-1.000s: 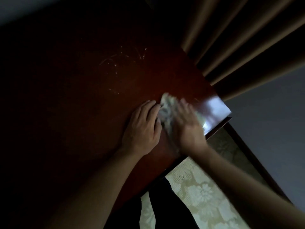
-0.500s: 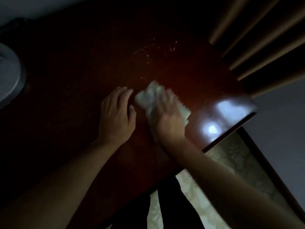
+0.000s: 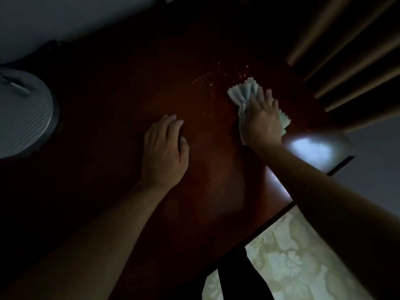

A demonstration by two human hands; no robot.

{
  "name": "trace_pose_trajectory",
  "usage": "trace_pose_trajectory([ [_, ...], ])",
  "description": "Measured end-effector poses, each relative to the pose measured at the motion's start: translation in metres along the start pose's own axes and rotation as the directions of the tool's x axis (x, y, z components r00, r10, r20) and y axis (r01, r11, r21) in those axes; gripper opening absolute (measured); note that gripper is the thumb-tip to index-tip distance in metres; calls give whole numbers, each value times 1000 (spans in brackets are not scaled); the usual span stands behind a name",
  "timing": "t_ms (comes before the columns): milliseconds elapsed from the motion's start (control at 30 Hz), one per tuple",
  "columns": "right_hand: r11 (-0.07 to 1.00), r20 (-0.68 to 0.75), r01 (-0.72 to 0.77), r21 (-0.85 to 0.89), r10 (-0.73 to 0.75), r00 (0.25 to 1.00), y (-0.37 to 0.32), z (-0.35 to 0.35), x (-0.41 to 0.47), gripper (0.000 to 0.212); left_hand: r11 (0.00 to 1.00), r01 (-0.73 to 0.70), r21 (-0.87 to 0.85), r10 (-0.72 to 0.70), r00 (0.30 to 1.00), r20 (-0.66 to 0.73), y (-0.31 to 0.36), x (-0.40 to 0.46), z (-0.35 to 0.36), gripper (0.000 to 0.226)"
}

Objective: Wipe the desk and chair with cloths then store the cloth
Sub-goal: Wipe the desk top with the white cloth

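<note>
Fingers (image 3: 263,97) of the right hand (image 3: 263,121) lie straight and spread, pressing the pale cloth (image 3: 243,92) flat on the dark wooden table (image 3: 121,109), toward two o'clock from the middle of the view. Its scalloped edge pokes out at eleven o'clock and at four o'clock of the palm. At nine o'clock from it, well apart, the left hand (image 3: 164,150) rests flat on the wood, fingers straight and close together, holding nothing. Pale flecks (image 3: 211,80) sit just beside the cloth, at ten o'clock of it, so that patch looks unwiped. A grey round object (image 3: 23,113) stands at the far nine o'clock edge. By my reading the table wipe is under way; no chair can be made out in this gloom, and chair and storing remain.
</note>
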State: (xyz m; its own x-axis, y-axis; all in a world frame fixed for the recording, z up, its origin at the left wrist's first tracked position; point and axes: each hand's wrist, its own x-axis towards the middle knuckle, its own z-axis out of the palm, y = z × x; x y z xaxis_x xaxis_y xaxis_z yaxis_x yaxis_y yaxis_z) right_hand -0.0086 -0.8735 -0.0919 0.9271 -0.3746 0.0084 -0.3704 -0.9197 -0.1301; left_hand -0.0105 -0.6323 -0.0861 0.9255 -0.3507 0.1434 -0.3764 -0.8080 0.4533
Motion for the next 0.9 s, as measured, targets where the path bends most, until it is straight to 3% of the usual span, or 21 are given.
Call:
trace_pose_trajectory([
  [67,999,-12,42,6,-42,999,-20,1,-17,57,1000,17,-13,-17,1000,1,0,2,3,40],
  [167,916,-26,381,126,-381,924,-85,17,-101,53,998,63,-13,-63,998,-17,-3,5,6,42],
  [267,853,16,497,159,-505,863,-91,14,-99,55,994,109,-29,-110,993,-40,-4,5,9,42],
  [367,962,2,256,99,-257,966,-55,4,-29,49,995,99,12,-99,995,-35,-4,4,11,43],
  [433,990,24,105,90,-108,994,-42,-1,-3,50,995,96,26,-95,995,-25,-4,5,12,43],
  [500,988,18,124,88,-126,992,-58,4,-21,52,995,100,21,-99,995,-20,-4,5,11,42],
  [667,899,64,413,147,-425,903,-84,9,-83,52,996,78,53,-78,997,-13,-6,5,11,42],
  [733,912,70,396,105,-404,912,-72,4,-58,53,996,81,48,-81,997,-9,-5,6,11,43],
  [833,977,20,201,72,-203,979,-70,1,-21,53,994,98,52,-97,995,-17,-4,6,11,43],
  [900,982,-17,178,71,-177,984,-90,8,-36,52,996,78,49,-77,997,-24,-5,6,9,44],
])
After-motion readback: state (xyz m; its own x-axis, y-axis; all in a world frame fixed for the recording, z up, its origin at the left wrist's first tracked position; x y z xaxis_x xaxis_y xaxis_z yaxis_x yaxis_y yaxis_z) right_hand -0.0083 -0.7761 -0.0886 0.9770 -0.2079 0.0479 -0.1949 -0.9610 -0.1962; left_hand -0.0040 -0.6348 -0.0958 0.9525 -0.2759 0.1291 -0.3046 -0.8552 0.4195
